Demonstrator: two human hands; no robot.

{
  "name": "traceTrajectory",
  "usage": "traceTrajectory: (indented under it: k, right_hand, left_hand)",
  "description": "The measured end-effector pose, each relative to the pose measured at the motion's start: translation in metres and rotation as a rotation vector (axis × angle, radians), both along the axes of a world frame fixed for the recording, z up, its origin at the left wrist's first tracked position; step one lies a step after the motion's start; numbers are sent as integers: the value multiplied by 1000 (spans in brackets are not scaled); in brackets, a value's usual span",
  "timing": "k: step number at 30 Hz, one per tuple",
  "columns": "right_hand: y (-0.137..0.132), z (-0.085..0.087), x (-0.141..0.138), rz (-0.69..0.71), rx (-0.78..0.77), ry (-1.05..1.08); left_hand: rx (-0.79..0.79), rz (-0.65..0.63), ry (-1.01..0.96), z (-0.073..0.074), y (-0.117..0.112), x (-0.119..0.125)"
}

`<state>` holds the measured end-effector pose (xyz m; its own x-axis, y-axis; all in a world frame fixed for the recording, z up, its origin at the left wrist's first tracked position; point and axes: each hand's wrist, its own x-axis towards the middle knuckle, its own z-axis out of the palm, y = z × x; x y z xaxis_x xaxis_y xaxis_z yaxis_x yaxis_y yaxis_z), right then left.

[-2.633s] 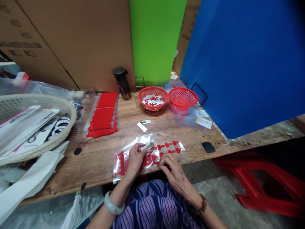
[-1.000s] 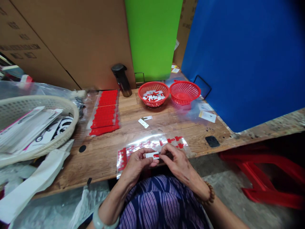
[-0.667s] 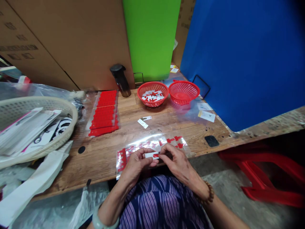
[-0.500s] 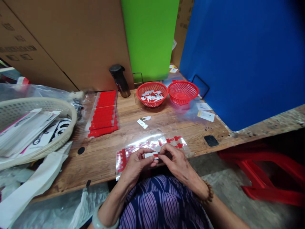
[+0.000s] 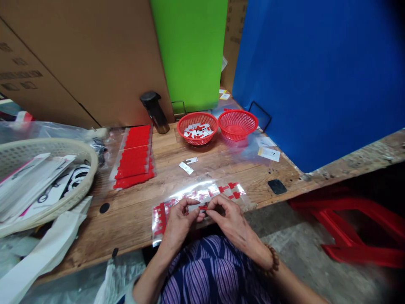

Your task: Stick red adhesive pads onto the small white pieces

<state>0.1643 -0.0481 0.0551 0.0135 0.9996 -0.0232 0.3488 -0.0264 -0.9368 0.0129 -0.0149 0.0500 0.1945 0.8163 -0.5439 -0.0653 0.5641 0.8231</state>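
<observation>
Over the near edge of the table, my left hand [image 5: 179, 219] pinches a small white card [image 5: 193, 207] between thumb and fingers. My right hand [image 5: 228, 214] has its thumb and forefinger closed on a small red sticker [image 5: 203, 207] at the card's right end. Fingertips cover part of both pieces. Beneath the hands lies a clear plastic sheet [image 5: 157, 238] bearing rows of red T-shaped stickers. Beyond it, two small white cards [image 5: 186, 168] lie on the wood.
One red basket [image 5: 179, 131] holds white-and-red cards, beside a second red basket [image 5: 253, 126]. Red sticker sheets [image 5: 134, 160] are stacked left, near a dark tumbler [image 5: 155, 114]. A cream basket [image 5: 93, 169] stands far left. Blue board [image 5: 310, 84] borders the right; a red stool [image 5: 344, 228] is below.
The view has shifted slightly. Both hands stay together over the sheet; the card in my left hand has tilted, and more of the red sticker shows between the fingers.
</observation>
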Motion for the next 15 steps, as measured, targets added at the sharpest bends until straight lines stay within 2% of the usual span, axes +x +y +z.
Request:
traceTrajectory:
  k: [15]
  right_hand:
    - [5,-14,1,-10,-7,7]
  left_hand:
    - [-83,-13,-46,1,-2,-3]
